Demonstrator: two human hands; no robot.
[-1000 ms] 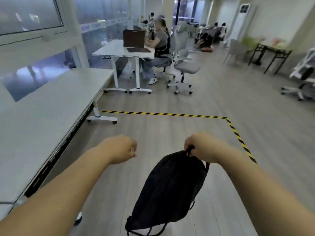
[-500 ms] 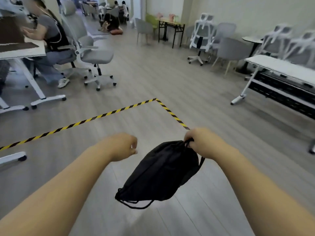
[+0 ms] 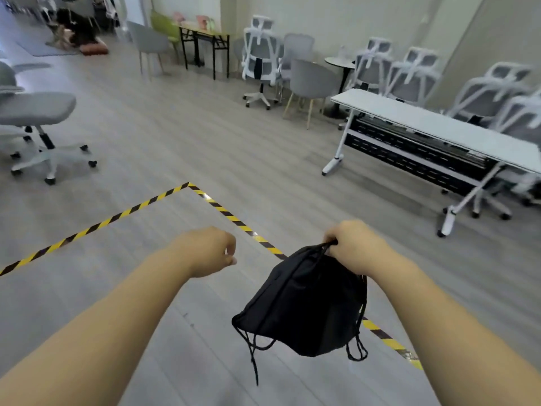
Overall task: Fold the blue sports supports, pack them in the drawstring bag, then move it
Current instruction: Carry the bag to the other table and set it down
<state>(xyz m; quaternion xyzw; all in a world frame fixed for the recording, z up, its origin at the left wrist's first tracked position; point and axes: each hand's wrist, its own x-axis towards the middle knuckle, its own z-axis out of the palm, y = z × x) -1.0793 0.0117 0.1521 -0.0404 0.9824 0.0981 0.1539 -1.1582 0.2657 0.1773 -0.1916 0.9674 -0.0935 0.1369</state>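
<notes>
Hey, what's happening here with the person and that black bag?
A person is carrying a black drawstring bag across an office floor. Their right hand holds it by its gathered top, so the bag hangs in the air with its cords dangling. The left hand is loosely curled beside it and holds nothing. The bag hangs above the yellow-and-black floor tape, and a long white table stands ahead to the right. No blue supports are visible.
</notes>
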